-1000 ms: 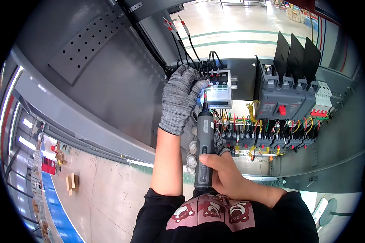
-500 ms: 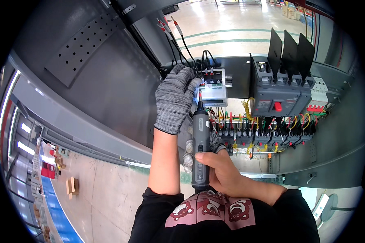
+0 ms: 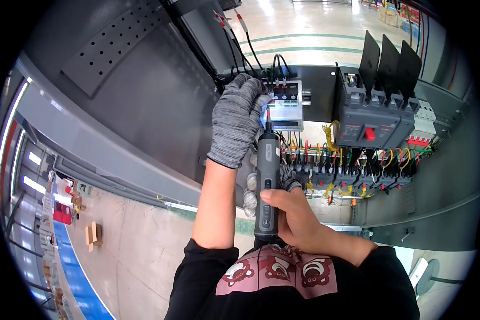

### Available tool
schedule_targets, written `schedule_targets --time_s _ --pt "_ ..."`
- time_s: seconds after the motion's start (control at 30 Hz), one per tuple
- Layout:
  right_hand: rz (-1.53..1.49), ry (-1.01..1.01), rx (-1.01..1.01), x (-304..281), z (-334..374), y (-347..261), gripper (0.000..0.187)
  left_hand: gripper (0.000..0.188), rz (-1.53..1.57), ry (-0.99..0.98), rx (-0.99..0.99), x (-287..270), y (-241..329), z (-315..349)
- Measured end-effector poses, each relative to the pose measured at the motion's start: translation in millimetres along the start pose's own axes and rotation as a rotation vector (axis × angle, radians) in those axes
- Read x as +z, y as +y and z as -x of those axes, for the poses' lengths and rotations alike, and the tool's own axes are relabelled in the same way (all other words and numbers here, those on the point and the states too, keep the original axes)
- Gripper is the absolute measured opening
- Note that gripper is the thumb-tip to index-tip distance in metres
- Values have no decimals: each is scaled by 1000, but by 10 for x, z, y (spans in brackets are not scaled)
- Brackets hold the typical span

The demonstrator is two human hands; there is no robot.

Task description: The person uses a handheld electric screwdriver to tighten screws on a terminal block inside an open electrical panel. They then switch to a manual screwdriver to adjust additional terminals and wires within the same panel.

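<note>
My left hand (image 3: 236, 120), in a grey knitted glove, pinches a black wire at the left end of the terminals of a white meter (image 3: 288, 111). Its fingertips partly hide the wire's end. My right hand (image 3: 298, 216) is wrapped round a dark grey electric screwdriver (image 3: 268, 184), thumb bare on its side with the buttons and grey glove fabric showing at the fingers. The screwdriver points away from me, its bit (image 3: 269, 114) near the meter's left terminals; contact is hard to tell. Other black wires (image 3: 280, 66) loop into the meter's top.
Right of the meter sits a large breaker (image 3: 370, 125) with a red toggle and black upright barriers. Small breakers (image 3: 352, 168) with coloured wires line the nearer rail. A grey metal panel (image 3: 144, 106) flanks my left arm. Loose black wires with red-marked ends (image 3: 242, 24) stick up beyond it.
The meter and breakers have shifted slightly up and right in the picture. Both hands and the screwdriver moved along with them, and the bit stays by the left terminals.
</note>
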State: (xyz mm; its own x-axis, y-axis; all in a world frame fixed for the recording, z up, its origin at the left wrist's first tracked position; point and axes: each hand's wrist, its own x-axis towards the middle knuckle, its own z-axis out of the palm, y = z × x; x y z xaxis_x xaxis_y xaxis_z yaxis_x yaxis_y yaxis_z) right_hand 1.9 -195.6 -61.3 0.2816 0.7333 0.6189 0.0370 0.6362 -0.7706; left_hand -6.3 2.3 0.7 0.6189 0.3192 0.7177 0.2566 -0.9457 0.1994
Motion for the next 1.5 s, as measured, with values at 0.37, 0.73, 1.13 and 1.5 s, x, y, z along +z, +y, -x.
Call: schedule_targets --time_s 0.37,0.73,1.13,1.5 --pt "-935 315 750 105 -134 -109 17 25 295 -58 -164 -36 9 -61" --pt "-846 419 774 198 -143 -50 20 17 310 -4 -76 78 -60 -50" --pt "-634 366 698 275 -235 -120 25 23 213 -12 -71 26 -22 -39" --pt "-751 404 678 258 -218 -40 26 26 163 23 -33 26 -24 -55"
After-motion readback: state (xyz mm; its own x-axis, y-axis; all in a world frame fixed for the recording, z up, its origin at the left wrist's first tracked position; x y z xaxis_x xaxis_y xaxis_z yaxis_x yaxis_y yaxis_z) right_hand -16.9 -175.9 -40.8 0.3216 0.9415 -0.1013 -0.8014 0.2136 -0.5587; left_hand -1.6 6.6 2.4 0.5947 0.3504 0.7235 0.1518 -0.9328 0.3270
